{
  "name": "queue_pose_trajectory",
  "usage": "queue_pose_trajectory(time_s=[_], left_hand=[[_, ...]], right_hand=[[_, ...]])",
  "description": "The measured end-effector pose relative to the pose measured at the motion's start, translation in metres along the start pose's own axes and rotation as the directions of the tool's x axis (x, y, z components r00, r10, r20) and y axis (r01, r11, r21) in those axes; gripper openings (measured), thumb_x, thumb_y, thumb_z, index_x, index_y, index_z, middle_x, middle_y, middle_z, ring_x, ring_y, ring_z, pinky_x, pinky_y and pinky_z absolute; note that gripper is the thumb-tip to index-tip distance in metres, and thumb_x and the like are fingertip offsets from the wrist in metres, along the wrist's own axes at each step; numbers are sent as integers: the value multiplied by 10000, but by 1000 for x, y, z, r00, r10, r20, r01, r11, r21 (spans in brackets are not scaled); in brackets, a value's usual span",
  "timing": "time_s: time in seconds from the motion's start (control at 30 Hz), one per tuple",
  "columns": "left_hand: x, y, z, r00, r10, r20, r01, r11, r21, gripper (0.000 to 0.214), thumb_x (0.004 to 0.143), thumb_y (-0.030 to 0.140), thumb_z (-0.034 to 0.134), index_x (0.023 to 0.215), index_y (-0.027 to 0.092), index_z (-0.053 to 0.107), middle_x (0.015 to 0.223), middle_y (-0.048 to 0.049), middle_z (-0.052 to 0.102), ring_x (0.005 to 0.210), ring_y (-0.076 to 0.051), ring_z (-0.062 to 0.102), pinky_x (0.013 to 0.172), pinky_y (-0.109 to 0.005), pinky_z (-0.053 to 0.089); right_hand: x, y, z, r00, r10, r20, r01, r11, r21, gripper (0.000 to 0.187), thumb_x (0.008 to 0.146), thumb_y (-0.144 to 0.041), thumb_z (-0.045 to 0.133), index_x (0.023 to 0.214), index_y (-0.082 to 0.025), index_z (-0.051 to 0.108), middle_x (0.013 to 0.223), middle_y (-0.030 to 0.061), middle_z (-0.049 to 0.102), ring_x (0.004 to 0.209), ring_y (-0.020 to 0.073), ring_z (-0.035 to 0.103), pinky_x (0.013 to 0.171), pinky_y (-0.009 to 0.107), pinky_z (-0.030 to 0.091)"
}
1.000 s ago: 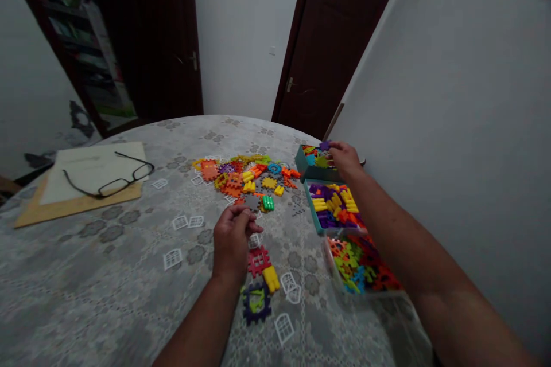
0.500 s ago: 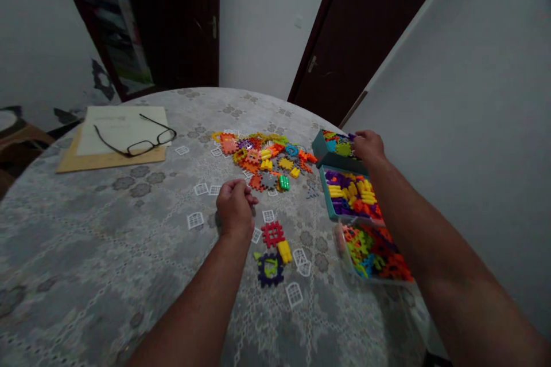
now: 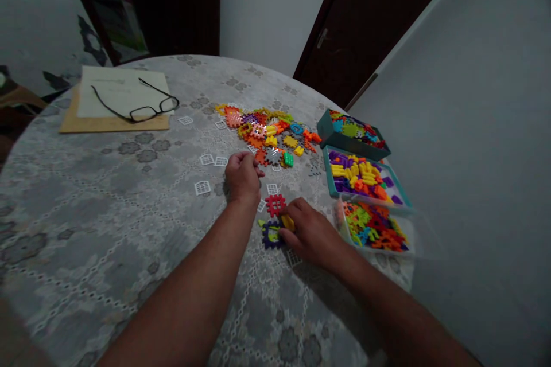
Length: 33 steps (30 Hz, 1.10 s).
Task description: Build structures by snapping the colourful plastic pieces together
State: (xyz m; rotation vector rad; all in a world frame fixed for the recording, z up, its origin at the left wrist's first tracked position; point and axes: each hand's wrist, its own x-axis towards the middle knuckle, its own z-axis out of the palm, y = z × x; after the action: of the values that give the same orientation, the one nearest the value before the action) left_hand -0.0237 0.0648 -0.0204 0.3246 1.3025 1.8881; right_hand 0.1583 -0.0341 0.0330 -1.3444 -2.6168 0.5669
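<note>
My left hand rests curled on the tablecloth just in front of a heap of coloured plastic building pieces; whatever its closed fingers hold is hidden. My right hand lies lower on the table, its fingers closed over a yellow piece beside a dark purple gear-shaped piece. A red grid piece sits between the two hands. Small white window pieces are scattered around.
Three trays of sorted pieces stand in a row at the right: a teal box, a teal tray and a clear tray. Glasses lie on papers at the far left. A wall rises on the right.
My right hand has left the far teal box and come down to the yellow and purple pieces near me. The left hand has stayed put; the view tilted down.
</note>
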Motion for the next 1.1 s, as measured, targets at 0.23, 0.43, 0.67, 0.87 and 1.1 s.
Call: queue_pose_trajectory(time_s=[0.23,0.43,0.67,0.87,1.1], left_hand=[[1,0,0,1000,16,7,-16,1000,10,208,731,319,648,914,226,611,694,69,577,454,-100,522,457,-221,435],[0,4,1,1000,-1,-4,1,1000,16,199,711,307,646,890,228,613,674,71,563,445,-106,530,433,-212,405],[0,-1,1,1000,8,19,-8,1000,-1,218,713,306,640,915,224,620,686,75,576,445,-96,528,437,-204,381],[2,-3,0,999,27,23,-27,999,17,209,729,317,636,913,221,618,689,73,584,447,-91,523,443,-203,387],[-3,0,3,996,45,71,-47,998,31,206,721,307,640,902,213,621,683,66,582,454,-88,498,449,-199,403]], right_hand=[[-6,15,12,980,-5,-197,32,990,135,249,945,-99,592,1122,-249,680,1074,62,673,1017,228,667,911,377,559],[-8,56,-39,885,-22,-465,17,1000,-17,227,944,-121,548,1087,-224,691,1071,91,687,1008,247,668,918,392,550],[6,164,-100,761,84,-643,-337,899,-281,251,968,-159,492,1061,-158,725,1127,184,683,1120,310,626,1048,455,512],[0,148,-90,726,40,-687,-327,898,-293,281,983,-223,558,1218,-153,697,1336,224,662,1369,376,547,1190,598,416],[-26,13,10,967,-112,-227,124,991,40,363,1013,-343,676,1369,-275,660,1391,131,682,1297,324,626,1103,546,538]])
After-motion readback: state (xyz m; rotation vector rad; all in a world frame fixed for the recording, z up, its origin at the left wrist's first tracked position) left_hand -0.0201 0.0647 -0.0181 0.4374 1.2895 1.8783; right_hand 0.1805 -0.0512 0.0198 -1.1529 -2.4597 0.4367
